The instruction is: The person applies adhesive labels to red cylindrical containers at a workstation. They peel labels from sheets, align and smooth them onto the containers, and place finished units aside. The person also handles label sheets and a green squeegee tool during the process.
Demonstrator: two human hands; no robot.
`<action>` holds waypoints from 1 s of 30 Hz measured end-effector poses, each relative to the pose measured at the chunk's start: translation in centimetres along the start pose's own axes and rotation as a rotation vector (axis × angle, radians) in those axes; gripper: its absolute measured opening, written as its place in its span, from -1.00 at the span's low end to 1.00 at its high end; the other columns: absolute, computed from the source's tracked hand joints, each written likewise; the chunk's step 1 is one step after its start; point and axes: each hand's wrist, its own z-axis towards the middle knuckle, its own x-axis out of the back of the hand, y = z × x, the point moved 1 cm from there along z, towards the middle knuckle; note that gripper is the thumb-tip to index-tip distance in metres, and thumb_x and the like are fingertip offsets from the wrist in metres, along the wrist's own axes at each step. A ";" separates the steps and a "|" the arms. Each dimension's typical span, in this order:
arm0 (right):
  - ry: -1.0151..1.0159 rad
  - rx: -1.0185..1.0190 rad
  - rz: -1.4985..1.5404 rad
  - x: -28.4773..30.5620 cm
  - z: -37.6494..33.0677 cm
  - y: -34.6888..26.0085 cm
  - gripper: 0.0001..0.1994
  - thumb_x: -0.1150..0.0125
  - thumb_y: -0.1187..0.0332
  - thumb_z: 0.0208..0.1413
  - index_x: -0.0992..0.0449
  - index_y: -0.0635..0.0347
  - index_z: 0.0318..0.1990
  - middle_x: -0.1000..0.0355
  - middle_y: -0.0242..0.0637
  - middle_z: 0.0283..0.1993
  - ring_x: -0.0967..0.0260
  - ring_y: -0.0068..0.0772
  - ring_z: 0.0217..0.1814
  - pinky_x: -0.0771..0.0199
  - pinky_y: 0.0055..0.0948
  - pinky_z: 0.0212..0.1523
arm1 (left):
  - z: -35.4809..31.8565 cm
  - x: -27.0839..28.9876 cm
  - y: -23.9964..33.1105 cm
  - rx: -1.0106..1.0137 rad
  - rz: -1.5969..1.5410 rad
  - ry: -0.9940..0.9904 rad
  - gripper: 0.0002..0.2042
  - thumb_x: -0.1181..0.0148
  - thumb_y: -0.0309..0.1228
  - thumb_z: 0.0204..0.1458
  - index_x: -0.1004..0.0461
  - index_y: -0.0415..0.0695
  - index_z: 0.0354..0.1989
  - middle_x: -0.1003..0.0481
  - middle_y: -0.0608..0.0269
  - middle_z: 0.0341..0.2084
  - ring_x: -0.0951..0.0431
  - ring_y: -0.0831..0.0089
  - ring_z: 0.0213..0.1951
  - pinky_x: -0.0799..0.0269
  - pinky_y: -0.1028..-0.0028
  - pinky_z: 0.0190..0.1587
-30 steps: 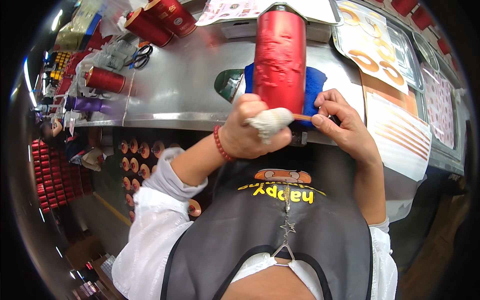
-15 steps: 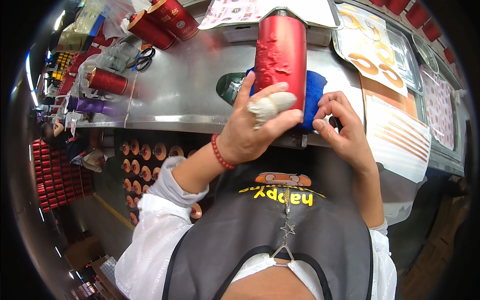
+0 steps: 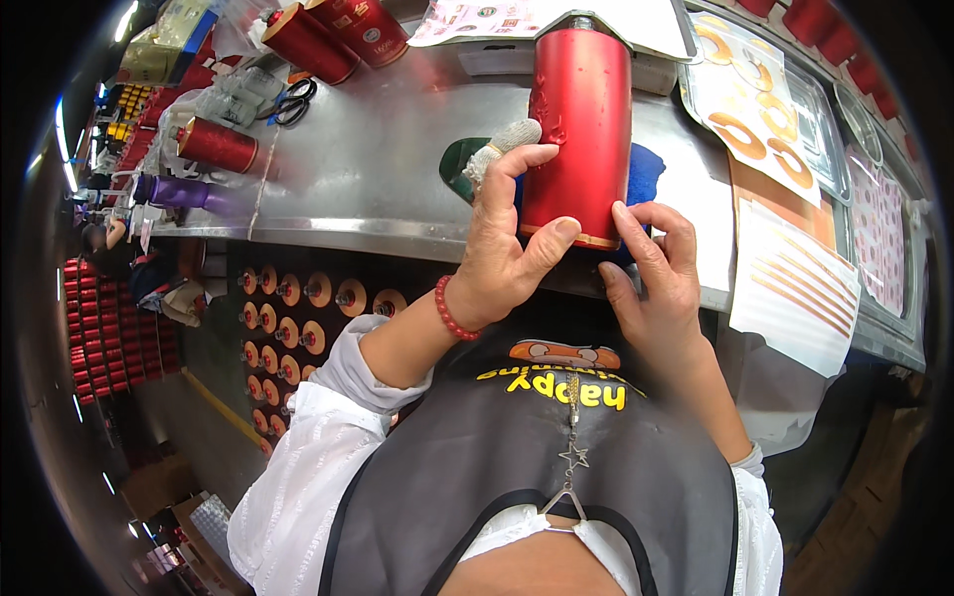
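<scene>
Two bare hands are at work on one red bottle (image 3: pixel 586 119), which lies on its side on the metal bench (image 3: pixel 368 159), base toward the person and neck pointing away. The base edge carries a thin copper-coloured band (image 3: pixel 570 238). A raised pattern shows along the bottle's left side.

Left hand (image 3: pixel 512 233): half open, thumb and one bare finger resting on the bottle's left part, the thumb close above the band; not closed around it. An off-white knitted cover (image 3: pixel 505 145) sits at another finger of this hand. A red bead bracelet (image 3: pixel 448 309) is on the wrist.

Right hand (image 3: pixel 661 263): loosely curled and part open, forefinger tip at the bottle's lower right edge, thumb apart below. Whether anything small is held there cannot be told.

A blue cloth (image 3: pixel 646 171) lies partly beneath the bottle; a dark green item (image 3: pixel 459 164) is just left of it. To the right, a white sheet (image 3: pixel 760 323) bears copper-coloured strips (image 3: pixel 800 288). Scissors (image 3: pixel 294 101) lie well apart, far left.
</scene>
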 end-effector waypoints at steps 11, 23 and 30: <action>-0.007 -0.006 0.019 0.0 0.0 0.1 -0.35 -0.30 0.73 -0.20 -0.44 0.29 0.19 -0.27 -0.13 0.07 -0.29 -0.31 0.00 -0.35 -0.44 -0.26 | -0.1 -0.1 -0.2 -0.018 0.031 0.054 -0.43 -0.23 -0.33 0.11 -0.18 -0.28 0.25 -0.27 0.06 0.12 -0.30 0.28 0.15 -0.15 0.33 0.25; 0.006 -0.066 0.058 -0.3 -0.3 0.0 -0.36 -0.36 0.64 -0.19 -0.45 0.23 0.19 -0.29 -0.14 0.04 -0.26 -0.13 0.08 -0.35 -0.29 0.00 | 0.4 -0.4 0.4 0.071 -0.131 -0.042 -0.35 -0.14 -0.46 0.12 0.01 -0.24 0.35 -0.11 0.05 0.26 -0.14 0.33 0.30 -0.05 0.33 0.35; 0.008 -0.061 0.068 -0.2 -0.3 0.1 -0.36 -0.35 0.64 -0.19 -0.44 0.23 0.19 -0.29 -0.14 0.04 -0.26 -0.13 0.08 -0.35 -0.29 0.00 | 0.1 -0.3 0.7 0.004 -0.058 -0.009 -0.29 -0.28 -0.34 0.03 -0.08 -0.25 0.33 -0.16 -0.02 0.23 -0.19 0.18 0.27 -0.07 0.26 0.33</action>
